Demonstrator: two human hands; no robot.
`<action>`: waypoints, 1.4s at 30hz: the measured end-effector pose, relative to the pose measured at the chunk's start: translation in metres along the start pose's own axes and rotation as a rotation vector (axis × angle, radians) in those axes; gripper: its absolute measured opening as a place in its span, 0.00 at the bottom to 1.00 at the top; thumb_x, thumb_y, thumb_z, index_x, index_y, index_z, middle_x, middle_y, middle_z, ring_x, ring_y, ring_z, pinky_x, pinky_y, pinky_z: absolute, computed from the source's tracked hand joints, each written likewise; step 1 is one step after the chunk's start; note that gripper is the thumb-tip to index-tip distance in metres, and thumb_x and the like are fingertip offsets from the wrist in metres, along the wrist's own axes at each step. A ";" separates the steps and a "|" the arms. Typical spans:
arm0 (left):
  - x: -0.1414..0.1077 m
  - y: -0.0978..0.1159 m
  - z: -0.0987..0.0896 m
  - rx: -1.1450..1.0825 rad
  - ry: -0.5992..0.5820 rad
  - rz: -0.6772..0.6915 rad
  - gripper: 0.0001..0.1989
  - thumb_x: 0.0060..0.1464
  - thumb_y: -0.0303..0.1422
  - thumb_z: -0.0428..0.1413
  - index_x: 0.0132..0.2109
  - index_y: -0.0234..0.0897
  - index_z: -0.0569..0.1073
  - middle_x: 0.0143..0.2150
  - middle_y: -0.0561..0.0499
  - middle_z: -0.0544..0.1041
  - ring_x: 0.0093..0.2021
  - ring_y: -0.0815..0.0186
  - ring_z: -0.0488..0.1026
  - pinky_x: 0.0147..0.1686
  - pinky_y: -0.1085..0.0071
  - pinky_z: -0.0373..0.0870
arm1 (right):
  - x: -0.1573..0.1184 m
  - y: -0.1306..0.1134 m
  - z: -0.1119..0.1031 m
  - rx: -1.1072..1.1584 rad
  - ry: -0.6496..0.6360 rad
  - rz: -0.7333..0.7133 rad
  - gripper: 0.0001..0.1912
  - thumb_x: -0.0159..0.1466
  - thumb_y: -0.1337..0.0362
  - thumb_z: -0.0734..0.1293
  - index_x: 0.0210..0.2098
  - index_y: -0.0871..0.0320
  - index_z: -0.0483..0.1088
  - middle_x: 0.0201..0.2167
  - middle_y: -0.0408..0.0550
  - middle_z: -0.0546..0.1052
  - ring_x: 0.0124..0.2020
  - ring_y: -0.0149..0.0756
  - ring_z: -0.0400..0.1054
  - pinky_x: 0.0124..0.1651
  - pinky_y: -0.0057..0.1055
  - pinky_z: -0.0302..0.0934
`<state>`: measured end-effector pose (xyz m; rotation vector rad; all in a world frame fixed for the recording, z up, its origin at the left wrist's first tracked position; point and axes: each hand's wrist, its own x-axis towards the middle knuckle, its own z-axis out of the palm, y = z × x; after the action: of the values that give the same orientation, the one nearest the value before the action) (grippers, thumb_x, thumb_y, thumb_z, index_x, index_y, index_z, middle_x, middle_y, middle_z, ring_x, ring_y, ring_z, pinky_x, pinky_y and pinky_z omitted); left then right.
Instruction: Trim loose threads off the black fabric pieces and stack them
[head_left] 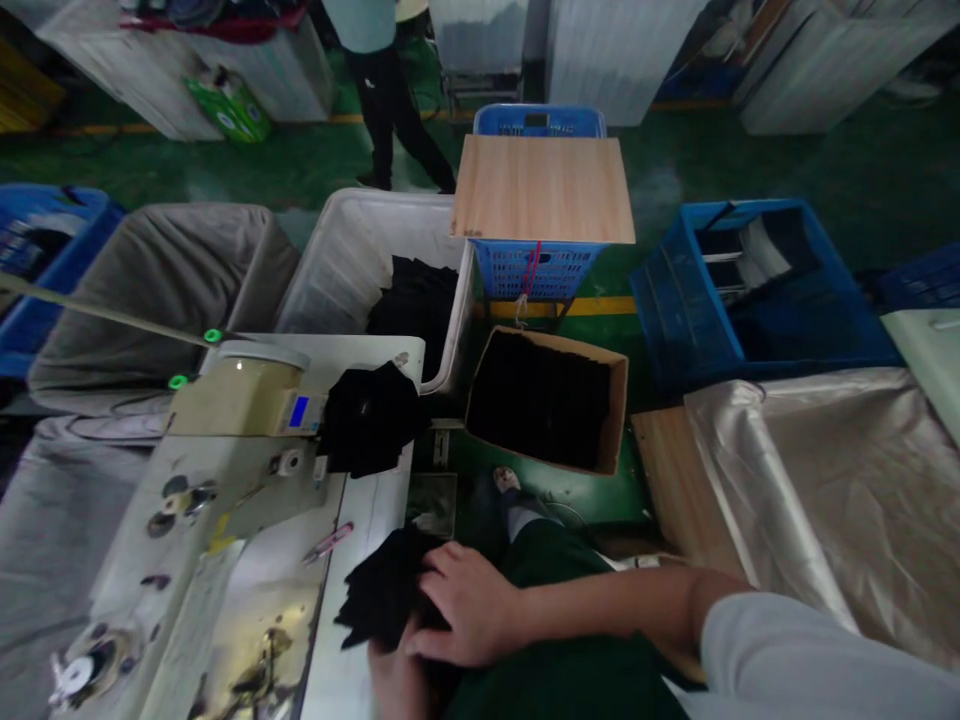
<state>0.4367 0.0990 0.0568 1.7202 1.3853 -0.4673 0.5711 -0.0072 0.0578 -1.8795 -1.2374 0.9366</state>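
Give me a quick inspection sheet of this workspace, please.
Surface: white sewing-machine table, scuffed and marked.
Things: black fabric pieces under the right hand; left hand below them, partly hidden.
Clutter: pink-handled tool; black fabric heap beside a blue-display device.
Grips: right lies flat on the cloth; left cannot be made out.
Cables: thin dark cable left of the table.
Surroundings: cardboard box of black fabric; white bin; blue crate; person beyond.

Black cloth [382, 590], soft and crumpled, gathered in a loose layered bunch, corners jutting out, lying across the edge of a white table [367, 510]
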 end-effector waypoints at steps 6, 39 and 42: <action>0.054 0.115 0.056 0.215 0.048 0.194 0.25 0.56 0.44 0.53 0.56 0.33 0.66 0.48 0.32 0.77 0.49 0.41 0.77 0.43 0.55 0.72 | 0.011 0.044 -0.038 0.460 0.352 0.530 0.48 0.51 0.47 0.76 0.64 0.64 0.60 0.67 0.64 0.59 0.69 0.56 0.50 0.70 0.49 0.46; 0.135 0.083 0.154 0.521 -0.633 0.187 0.35 0.52 0.37 0.52 0.66 0.31 0.61 0.68 0.38 0.61 0.64 0.52 0.66 0.61 0.61 0.63 | -0.014 0.412 -0.035 0.119 0.850 1.599 0.23 0.68 0.58 0.67 0.61 0.56 0.63 0.62 0.54 0.65 0.58 0.48 0.65 0.57 0.52 0.64; 0.133 0.076 0.152 0.501 -0.646 0.173 0.35 0.52 0.37 0.53 0.66 0.29 0.61 0.68 0.37 0.62 0.63 0.52 0.66 0.61 0.60 0.64 | 0.013 0.418 -0.009 0.126 0.727 1.583 0.21 0.68 0.58 0.67 0.59 0.56 0.65 0.60 0.54 0.67 0.55 0.46 0.67 0.55 0.49 0.66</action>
<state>0.5820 0.0569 -0.0976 1.8141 0.6772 -1.2218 0.7669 -0.1253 -0.2920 -2.5438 0.9317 0.7604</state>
